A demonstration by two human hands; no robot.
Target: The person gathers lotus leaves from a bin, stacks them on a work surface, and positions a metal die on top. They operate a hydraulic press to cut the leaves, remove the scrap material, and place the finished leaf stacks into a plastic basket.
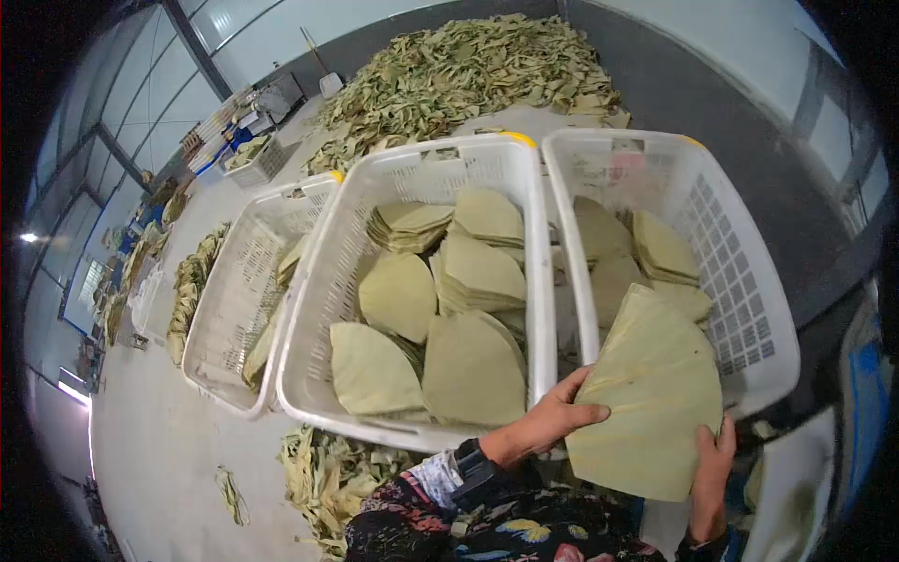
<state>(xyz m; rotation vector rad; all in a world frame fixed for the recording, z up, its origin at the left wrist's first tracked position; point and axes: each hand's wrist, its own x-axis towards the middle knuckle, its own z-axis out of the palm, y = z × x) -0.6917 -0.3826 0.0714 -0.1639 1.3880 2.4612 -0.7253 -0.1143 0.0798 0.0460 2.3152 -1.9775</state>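
A fan-shaped, pale green dried leaf, possibly a stack of several, is held up in front of me. My left hand is closed on its left edge, with the thumb lying over the face. Gripping the lower right edge is my right hand, its thumb on the near side; the fingers behind are partly hidden. Behind the leaf stands the right white basket, which has similar leaf stacks inside. In the middle white basket, left of my hands, lie several more fan-shaped leaf stacks.
A third white basket stands at the left with a few leaves. Leaf scraps lie on the floor below the middle basket. A big leaf heap fills the back, near a wall. A shovel leans there.
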